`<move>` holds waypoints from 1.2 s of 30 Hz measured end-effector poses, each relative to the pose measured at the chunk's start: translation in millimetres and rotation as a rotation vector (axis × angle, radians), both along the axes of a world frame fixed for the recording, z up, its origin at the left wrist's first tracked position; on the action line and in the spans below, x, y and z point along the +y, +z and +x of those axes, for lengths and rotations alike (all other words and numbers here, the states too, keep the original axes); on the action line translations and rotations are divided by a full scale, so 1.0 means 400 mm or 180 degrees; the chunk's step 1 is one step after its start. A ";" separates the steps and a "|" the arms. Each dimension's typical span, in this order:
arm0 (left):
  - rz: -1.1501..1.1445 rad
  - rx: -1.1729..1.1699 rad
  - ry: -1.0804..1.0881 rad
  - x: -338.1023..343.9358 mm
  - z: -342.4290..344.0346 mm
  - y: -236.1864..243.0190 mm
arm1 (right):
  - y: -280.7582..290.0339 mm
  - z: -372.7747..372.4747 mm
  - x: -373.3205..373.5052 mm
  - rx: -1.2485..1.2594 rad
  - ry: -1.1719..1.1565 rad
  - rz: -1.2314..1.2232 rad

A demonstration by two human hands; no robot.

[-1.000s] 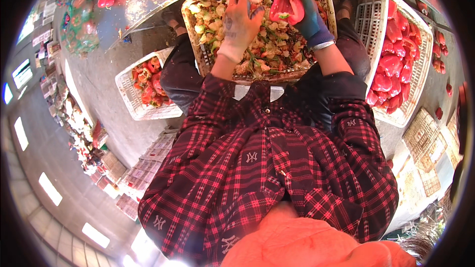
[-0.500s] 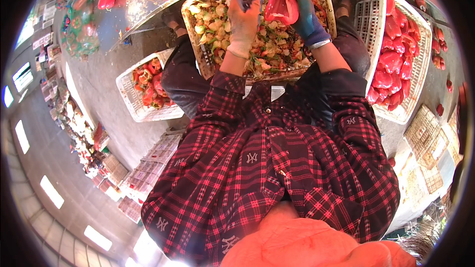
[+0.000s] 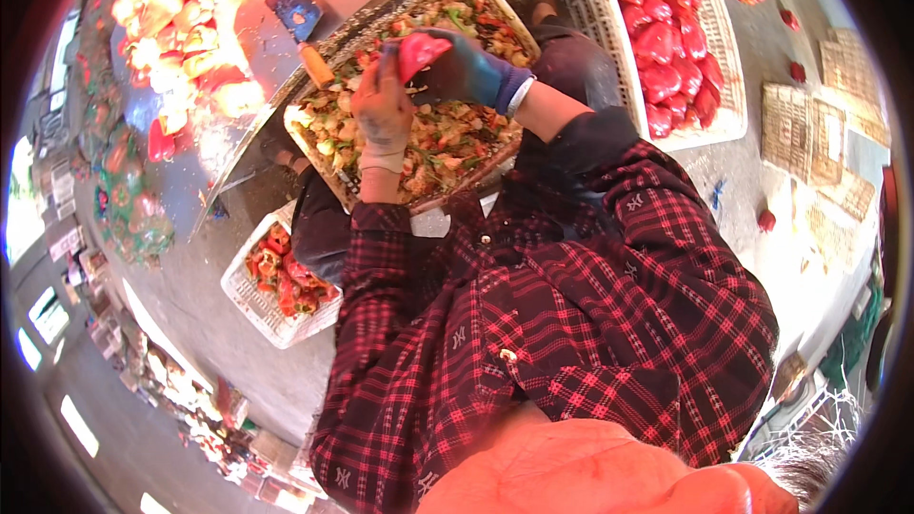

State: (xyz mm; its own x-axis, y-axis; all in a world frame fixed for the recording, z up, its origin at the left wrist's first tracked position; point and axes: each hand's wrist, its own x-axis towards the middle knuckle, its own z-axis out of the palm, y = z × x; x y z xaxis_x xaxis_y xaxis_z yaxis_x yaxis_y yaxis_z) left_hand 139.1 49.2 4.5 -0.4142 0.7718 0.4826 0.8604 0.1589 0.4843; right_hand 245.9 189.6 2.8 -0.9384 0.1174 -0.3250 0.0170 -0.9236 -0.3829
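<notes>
A red bell pepper point(image 3: 421, 54) is up over the tray, its outer skin showing. My right hand point(image 3: 468, 74), in a blue glove, wraps round it from the right. My left hand point(image 3: 383, 116), in a pale, stained glove, presses its fingers against the pepper's left side; anything else in its grip is hidden. Below both hands, a shallow tray point(image 3: 309, 145) between my knees holds a heap of pale pepper cores, seeds and green stem bits point(image 3: 443, 154). A broad-bladed tool point(image 3: 297, 9) lies at the table edge, its orange handle point(image 3: 315, 65) jutting over the tray.
On the right stands a white crate point(image 3: 731, 86) full of red peppers point(image 3: 657, 43). A smaller white crate point(image 3: 286, 331) of red pepper pieces point(image 3: 286, 276) is at lower left. Peppers point(image 3: 190, 9) are piled on the metal table point(image 3: 276, 86). Loose peppers point(image 3: 766, 220) lie on the floor.
My view has swung rightward, showing more of the table. The hollow pepper's opening faced me before; now a pepper's outer skin shows. My left hand has closed up to my right at the pepper.
</notes>
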 end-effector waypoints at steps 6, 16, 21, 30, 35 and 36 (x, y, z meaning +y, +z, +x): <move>-0.0062 0.0219 -0.0501 0.043 0.014 0.039 | 0.098 0.120 -0.015 0.0944 -0.0944 0.3847; -0.0195 -0.1512 -0.0670 0.129 0.079 0.028 | 0.121 0.377 0.232 0.0018 -0.1708 0.5683; -0.0646 -0.2611 -0.0159 0.027 0.097 -0.053 | -0.009 0.498 0.595 -0.1450 -0.2928 0.5856; -0.0635 -0.2667 0.0448 -0.083 0.026 0.010 | -0.123 0.519 0.839 -0.3724 -0.0381 0.7204; 0.0317 -0.1147 0.1455 -0.226 -0.222 0.089 | -0.028 0.393 0.711 -0.2845 -0.1165 0.5933; 0.0423 -0.0471 0.1662 -0.255 -0.310 0.059 | 0.015 0.373 0.665 -0.2462 -0.1332 0.5642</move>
